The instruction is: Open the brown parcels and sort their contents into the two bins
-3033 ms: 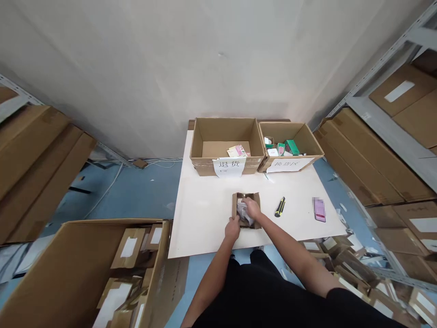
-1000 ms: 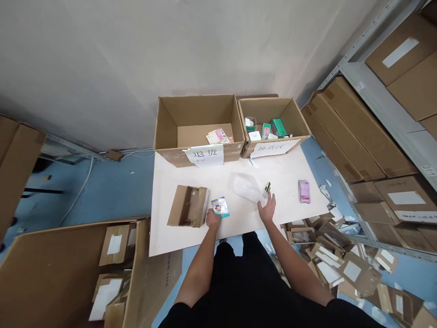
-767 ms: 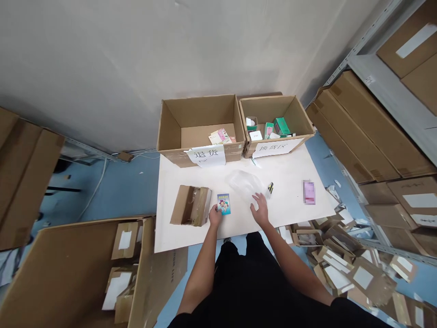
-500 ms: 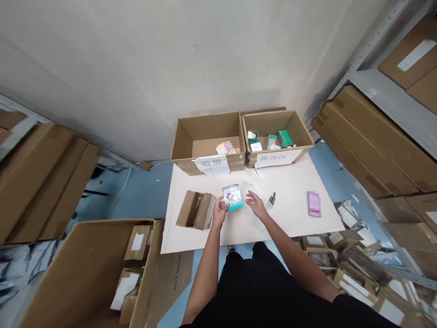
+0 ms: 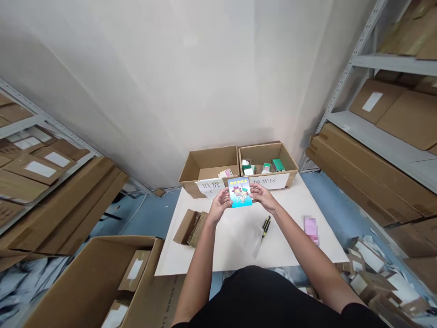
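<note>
Checking, past the opened carton (image 5: 189, 240), with your left hand (image 5: 218, 205) pinching the blue printed card (image 5: 240, 192) held up over the worktop (image 5: 218, 255) and your right hand (image 5: 261, 195) pinching its other edge, you must release one grip before taking anything else.

Pink packet (image 5: 310, 230) pixelated, booklet (image 5: 240, 192) print unreadable

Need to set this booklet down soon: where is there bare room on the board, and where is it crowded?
For the booklet, bare board lies between the knife and the pink packet, and in front of the small carton. It's crowded along the far edge, at the two boxes, and around the plastic bag.
</note>
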A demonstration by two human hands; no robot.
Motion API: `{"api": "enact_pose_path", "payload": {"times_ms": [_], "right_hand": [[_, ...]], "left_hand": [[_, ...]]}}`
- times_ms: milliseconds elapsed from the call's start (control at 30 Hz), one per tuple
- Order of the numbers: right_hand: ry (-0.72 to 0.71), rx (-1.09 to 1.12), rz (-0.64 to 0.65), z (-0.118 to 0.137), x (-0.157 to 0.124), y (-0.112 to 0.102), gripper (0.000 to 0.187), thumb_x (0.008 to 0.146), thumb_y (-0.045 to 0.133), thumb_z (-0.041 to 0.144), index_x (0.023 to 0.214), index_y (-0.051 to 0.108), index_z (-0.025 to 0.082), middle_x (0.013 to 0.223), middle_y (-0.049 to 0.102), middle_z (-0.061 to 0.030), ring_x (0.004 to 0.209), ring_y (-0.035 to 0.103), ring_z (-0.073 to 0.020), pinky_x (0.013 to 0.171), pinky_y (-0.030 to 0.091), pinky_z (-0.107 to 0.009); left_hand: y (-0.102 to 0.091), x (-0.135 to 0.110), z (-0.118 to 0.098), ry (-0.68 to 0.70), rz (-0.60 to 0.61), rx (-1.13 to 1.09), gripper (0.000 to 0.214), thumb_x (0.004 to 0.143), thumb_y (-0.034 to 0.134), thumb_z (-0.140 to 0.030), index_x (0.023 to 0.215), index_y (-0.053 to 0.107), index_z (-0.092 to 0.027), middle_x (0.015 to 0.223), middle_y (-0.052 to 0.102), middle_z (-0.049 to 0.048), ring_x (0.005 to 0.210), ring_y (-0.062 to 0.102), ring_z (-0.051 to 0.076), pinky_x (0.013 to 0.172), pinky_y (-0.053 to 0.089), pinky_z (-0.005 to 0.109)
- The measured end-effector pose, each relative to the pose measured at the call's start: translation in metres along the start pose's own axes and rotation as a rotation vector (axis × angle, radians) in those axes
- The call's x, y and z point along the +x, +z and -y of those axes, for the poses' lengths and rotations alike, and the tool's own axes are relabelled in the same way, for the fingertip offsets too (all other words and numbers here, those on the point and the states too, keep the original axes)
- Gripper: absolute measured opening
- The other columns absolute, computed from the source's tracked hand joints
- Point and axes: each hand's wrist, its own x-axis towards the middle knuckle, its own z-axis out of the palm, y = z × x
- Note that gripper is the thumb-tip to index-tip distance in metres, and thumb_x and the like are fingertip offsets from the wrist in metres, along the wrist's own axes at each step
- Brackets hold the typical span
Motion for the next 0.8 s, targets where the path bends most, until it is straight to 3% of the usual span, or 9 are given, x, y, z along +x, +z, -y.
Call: {"api": "enact_pose_path", "payload": {"times_ms": [233,333,400,567,667,800], "right_hand": [[-0.037,-0.004,0.059,0.032,-0.019,-0.026,0.069,0.075,0.089,0.044,0.137,0.063,0.031,0.110,0.079,-0.0037,0.087,0.074,-0.0202,0.067,0.060,-0.028],[-0.100,-0.017,-0.028,0.037,-0.022,-0.038,0.072,0.076,0.088,0.046,0.141,0.062,0.028,0.110,0.080,-0.0054,0.086,0.076,-0.0215,0.068,0.061,-0.031],[-0.173,-0.030,-0.086,0.041,-0.023,-0.040,0.073,0.077,0.087,0.047,0.143,0.062,0.029,0.116,0.079,-0.0069,0.093,0.076,-0.0237,0.073,0.063,-0.034],[-0.314,-0.141,0.054,0.046,-0.026,-0.024,0.059,0.081,0.083,0.047,0.136,0.072,0.030,0.139,0.070,-0.0084,0.128,0.066,-0.0306,0.099,0.060,-0.046],[-0.350,-0.202,0.061,0.046,-0.025,-0.019,0.057,0.084,0.080,0.047,0.138,0.071,0.031,0.148,0.064,-0.0080,0.136,0.060,-0.0305,0.106,0.056,-0.047],[-0.356,-0.200,-0.180,0.043,-0.016,-0.030,0.069,0.078,0.085,0.045,0.142,0.066,0.031,0.149,0.062,-0.0097,0.131,0.061,-0.0298,0.102,0.058,-0.045]], "left_hand": [[0.038,0.017,-0.023,0.059,0.025,0.016,0.079,0.072,0.090,-0.038,0.145,0.061,-0.024,0.122,0.072,0.0119,0.097,0.071,0.023,0.081,0.061,0.036],[0.060,0.023,-0.025,0.155,-0.163,0.134,0.065,0.075,0.088,-0.040,0.134,0.069,-0.023,0.121,0.073,0.0115,0.111,0.070,0.027,0.094,0.060,0.041],[0.080,0.026,-0.026,0.243,-0.267,0.212,0.052,0.082,0.083,-0.044,0.128,0.074,-0.023,0.127,0.072,0.0120,0.120,0.067,0.028,0.101,0.058,0.043],[0.126,0.032,-0.028,0.371,-0.154,0.257,0.057,0.090,0.075,-0.049,0.142,0.068,-0.025,0.150,0.060,0.0117,0.134,0.062,0.030,0.107,0.057,0.043],[0.129,0.037,-0.032,0.390,-0.246,0.176,0.058,0.090,0.075,-0.052,0.139,0.070,-0.022,0.145,0.065,0.0128,0.134,0.062,0.031,0.111,0.054,0.045],[0.112,0.037,-0.041,0.284,-0.180,-0.033,0.068,0.079,0.086,-0.051,0.138,0.071,-0.018,0.137,0.072,0.0139,0.129,0.066,0.033,0.107,0.056,0.048]]}}
